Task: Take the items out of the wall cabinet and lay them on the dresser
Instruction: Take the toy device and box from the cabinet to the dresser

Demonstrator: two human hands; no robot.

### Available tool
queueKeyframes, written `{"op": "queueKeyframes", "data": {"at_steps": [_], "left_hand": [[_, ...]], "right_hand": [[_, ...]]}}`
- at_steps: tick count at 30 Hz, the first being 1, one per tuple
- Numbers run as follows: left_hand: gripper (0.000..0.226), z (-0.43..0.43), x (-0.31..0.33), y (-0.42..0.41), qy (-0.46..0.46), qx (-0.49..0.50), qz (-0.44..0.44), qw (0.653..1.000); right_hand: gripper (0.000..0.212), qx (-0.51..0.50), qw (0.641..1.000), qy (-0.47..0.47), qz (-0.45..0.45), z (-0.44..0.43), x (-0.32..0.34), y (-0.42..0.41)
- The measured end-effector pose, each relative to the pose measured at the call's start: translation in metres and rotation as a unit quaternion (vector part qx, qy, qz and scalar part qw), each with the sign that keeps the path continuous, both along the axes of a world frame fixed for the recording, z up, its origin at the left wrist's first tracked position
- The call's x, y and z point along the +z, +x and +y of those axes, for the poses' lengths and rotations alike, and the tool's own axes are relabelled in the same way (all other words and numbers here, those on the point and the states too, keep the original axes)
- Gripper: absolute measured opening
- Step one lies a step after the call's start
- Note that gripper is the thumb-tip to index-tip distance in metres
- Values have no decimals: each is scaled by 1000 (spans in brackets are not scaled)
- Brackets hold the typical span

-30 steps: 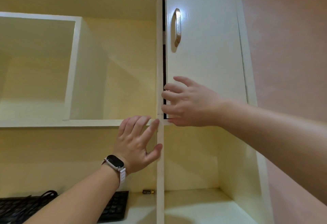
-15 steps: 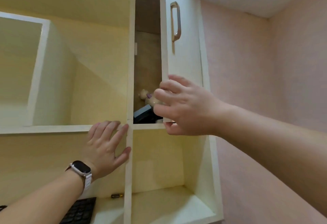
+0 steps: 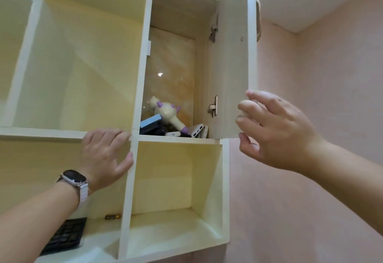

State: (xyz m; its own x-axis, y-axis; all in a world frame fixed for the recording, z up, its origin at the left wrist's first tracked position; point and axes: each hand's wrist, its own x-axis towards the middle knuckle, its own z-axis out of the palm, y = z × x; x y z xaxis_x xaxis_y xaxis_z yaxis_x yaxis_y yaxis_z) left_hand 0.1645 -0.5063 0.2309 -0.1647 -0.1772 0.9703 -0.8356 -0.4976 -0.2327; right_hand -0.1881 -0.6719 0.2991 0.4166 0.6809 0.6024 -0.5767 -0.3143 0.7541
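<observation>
Sitting in the upper right compartment of the cream wall cabinet [image 3: 143, 59], the cream plastic toy-shaped handheld fan with purple horns [image 3: 165, 113] looks light, rigid and smooth; its slim handle seems the best place to grip. It lies on a heap of a blue-grey flat case [image 3: 150, 122] and white power banks [image 3: 199, 131]. Half a second ago the white cabinet door [image 3: 232, 71] was ajar; now it stands wide. Right hand [image 3: 275, 132], fingers spread and empty, touches its edge; left hand [image 3: 105, 154] rests flat and empty on the divider
</observation>
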Motion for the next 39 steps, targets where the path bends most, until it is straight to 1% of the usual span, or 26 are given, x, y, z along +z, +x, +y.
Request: {"op": "queueKeyframes", "data": {"at_steps": [5, 8, 10, 12, 16, 21, 23, 25, 26, 29, 33, 36, 37, 39], "left_hand": [[50, -3, -2, -5, -8, -2, 12, 1000], [51, -3, -3, -5, 4, 4, 15, 1000], [51, -1, -2, -7, 10, 8, 14, 1000], [51, 0, -2, -6, 19, 13, 14, 1000], [51, 1, -1, -6, 29, 19, 21, 999], [49, 1, 1, -11, 29, 24, 23, 999], [51, 0, 6, -14, 46, 19, -10, 999], [52, -4, 15, -18, 101, 28, -72, 992], [52, -6, 22, -21, 124, 31, -92, 987], [50, -16, 50, -38, 166, 19, -83, 982], [44, -37, 84, -53, 210, 39, -79, 974], [44, -52, 108, -49, 236, 122, -83, 960], [43, -55, 114, -47, 244, 160, -91, 952], [36, -61, 124, -47, 246, 232, -100, 936]], "right_hand": [[23, -74, 996, 22, -32, -21, -1, -23], [28, -135, 985, 79, -72, -43, -8, -36], [25, -171, 974, 126, -83, -47, -11, -38], [21, -184, 966, 159, -85, -43, -14, -29], [17, -156, 962, 210, -73, -30, -17, 4], [17, -75, 959, 273, -32, -23, -14, 50], [19, -27, 951, 308, 3, -21, -12, 71], [24, 3, 934, 355, 41, -21, -10, 93], [25, 13, 918, 392, 62, -21, -7, 104], [32, 81, 857, 496, 111, -22, 4, 134], [41, 127, 804, 566, 131, -37, 24, 176], [46, 131, 783, 593, 135, -53, 38, 199], [48, 139, 771, 606, 141, -58, 42, 205], [52, 145, 744, 632, 160, -67, 49, 214]]}}
